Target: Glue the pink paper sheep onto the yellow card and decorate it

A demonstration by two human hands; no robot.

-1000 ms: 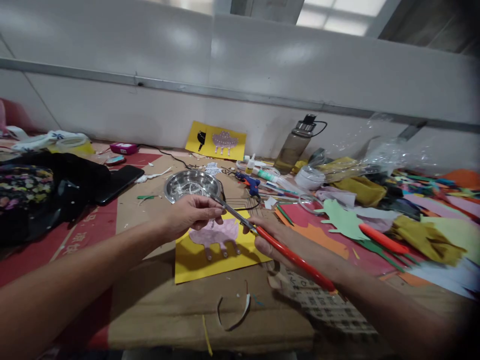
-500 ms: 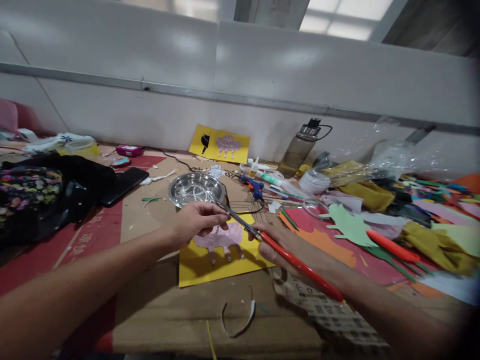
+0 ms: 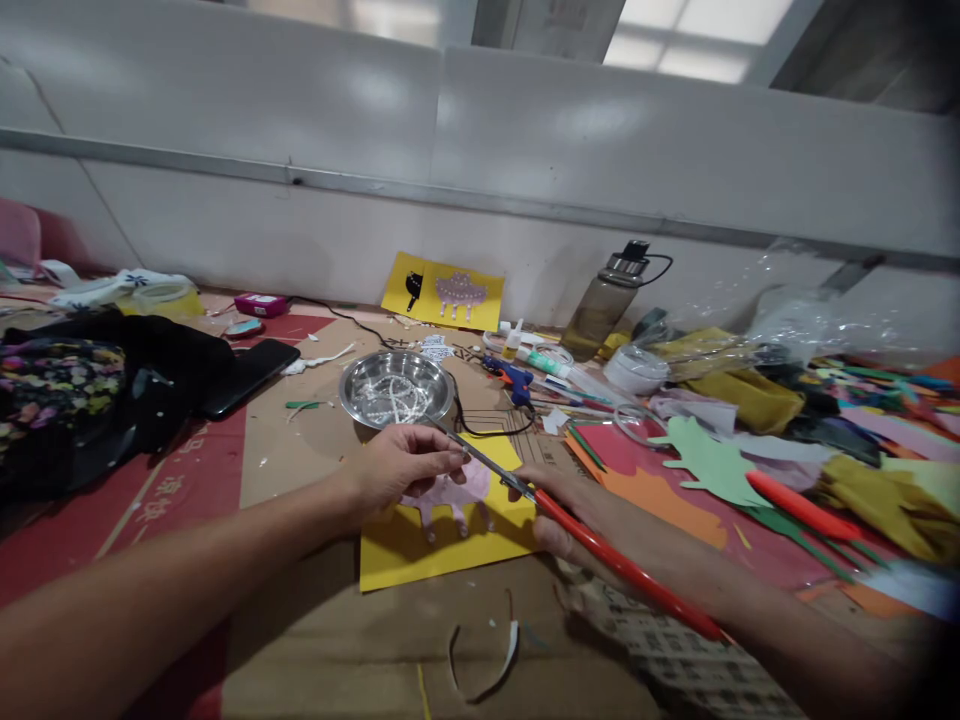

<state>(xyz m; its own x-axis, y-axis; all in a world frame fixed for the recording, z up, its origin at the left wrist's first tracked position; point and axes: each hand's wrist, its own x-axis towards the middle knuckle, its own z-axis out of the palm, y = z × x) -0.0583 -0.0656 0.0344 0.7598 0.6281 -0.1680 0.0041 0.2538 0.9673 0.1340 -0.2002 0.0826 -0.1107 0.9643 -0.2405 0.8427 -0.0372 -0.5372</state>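
My right hand (image 3: 574, 505) grips a pair of scissors (image 3: 622, 565) by the long red handles. Their narrow metal blades point up and left, the tips close to my left hand (image 3: 412, 465). The left thumb and fingers are pinched together; whatever they hold is too small to make out. Under both hands lies a yellow card (image 3: 405, 565) bearing a pink cut-out shape (image 3: 469, 487) with small pearl-like dots at its lower ends. A steel bowl (image 3: 356, 390) just beyond the left hand contains strings of clear beads.
A blue glue gun (image 3: 517, 382), a glue bottle (image 3: 513, 342) and a water bottle (image 3: 600, 310) stand or lie behind. Coloured paper pieces (image 3: 705, 465) crowd the right. At left are a phone (image 3: 251, 378) and black cloth (image 3: 161, 375). A decorated yellow card (image 3: 450, 297) leans on the wall.
The view has shifted slightly, so everything sits a little lower and further right. Both hands keep nearly the same pose, with the scissor tips still beside the left fingers.
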